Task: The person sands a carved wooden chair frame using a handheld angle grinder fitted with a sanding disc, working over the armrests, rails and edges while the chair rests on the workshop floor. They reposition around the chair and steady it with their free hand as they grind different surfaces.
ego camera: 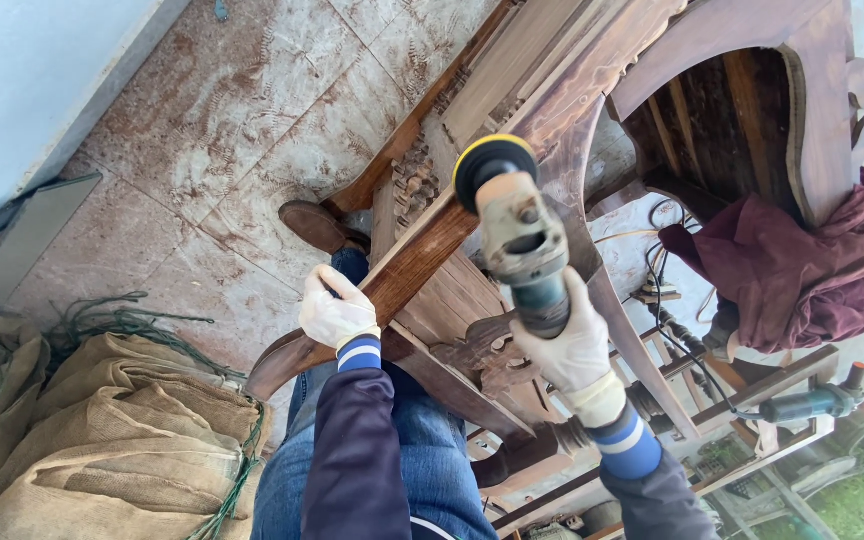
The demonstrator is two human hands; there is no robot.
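The right hand (574,345), in a white work glove with a blue-striped cuff, is wrapped tight around the body of a teal angle grinder (522,240), whose yellow-rimmed sanding disc (493,165) points away from the person and sits against the upper end of a brown wooden rail (407,270). The left hand (335,312), gloved the same way, is closed over that rail lower down, near its rounded lower end. The rail belongs to a carved wooden furniture frame (552,90) that runs slantwise from the person's knees towards the top edge of the view. Below the hands are dark blue sleeves and blue jeans (432,440), and one brown shoe (317,225) rests on the dusty tiled floor (212,130) just beside the frame. A dark red cloth (792,260) hangs over the frame's arched piece at the right edge. A second power tool (807,403) lies on slats near the lower right corner. Burlap sacks (102,430) with green netting are heaped at the lower left.
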